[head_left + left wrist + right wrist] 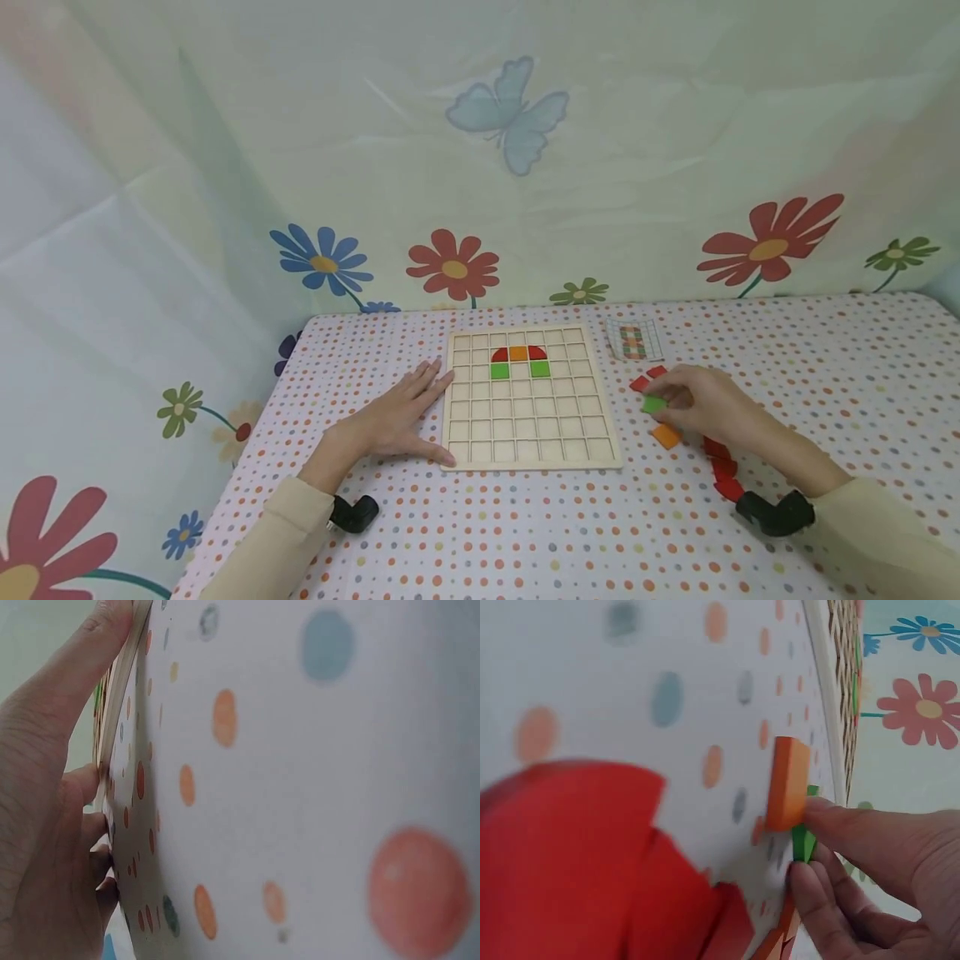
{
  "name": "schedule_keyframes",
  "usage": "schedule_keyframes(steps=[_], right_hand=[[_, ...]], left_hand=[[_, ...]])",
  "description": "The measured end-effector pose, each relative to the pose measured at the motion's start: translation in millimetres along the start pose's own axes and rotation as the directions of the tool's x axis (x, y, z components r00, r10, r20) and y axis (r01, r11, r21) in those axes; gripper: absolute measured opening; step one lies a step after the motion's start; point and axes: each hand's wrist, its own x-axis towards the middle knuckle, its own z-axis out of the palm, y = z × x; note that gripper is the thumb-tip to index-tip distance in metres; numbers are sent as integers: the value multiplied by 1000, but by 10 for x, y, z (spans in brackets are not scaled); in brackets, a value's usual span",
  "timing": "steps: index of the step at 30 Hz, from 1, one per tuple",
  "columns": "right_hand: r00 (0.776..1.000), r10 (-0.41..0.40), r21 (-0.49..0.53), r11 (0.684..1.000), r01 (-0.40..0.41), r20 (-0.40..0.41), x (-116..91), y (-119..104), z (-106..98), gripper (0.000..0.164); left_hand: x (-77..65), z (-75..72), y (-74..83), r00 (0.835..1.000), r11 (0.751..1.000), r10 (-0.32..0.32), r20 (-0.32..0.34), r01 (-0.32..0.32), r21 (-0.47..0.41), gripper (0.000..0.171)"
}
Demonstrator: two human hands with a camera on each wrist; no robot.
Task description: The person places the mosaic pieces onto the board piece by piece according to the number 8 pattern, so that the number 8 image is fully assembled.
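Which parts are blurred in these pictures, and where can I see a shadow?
Right wrist view: the nearest red piece is blurred, the orange tile sharper; left wrist view: a soft shadow lies on the tablecloth beside the board; head view: light looks soft.

A person's left hand [41, 791] spreads along the edge of a pale wooden board [121, 690], thumb and index fingertip touching that edge, the other fingers close against a spotted cloth [300, 765]. The board, seen nearly edge-on, lies on the cloth and shows a sliver of green [97, 694]. Well apart from its edge is a large red dot [420, 892].
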Motion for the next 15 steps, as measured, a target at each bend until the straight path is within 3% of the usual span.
schedule_keyframes(steps=[5,15], right_hand=[[999,20,20,1000,-21,28,30,3,-27,32],[999,4,97,995,-1,-33,-33,43,25,31]], left_hand=[[-1,-9,4,1000,1000,1,-1,-1,1,125],[5,3,-9,1000,1000,16,-4,-16,0,125]])
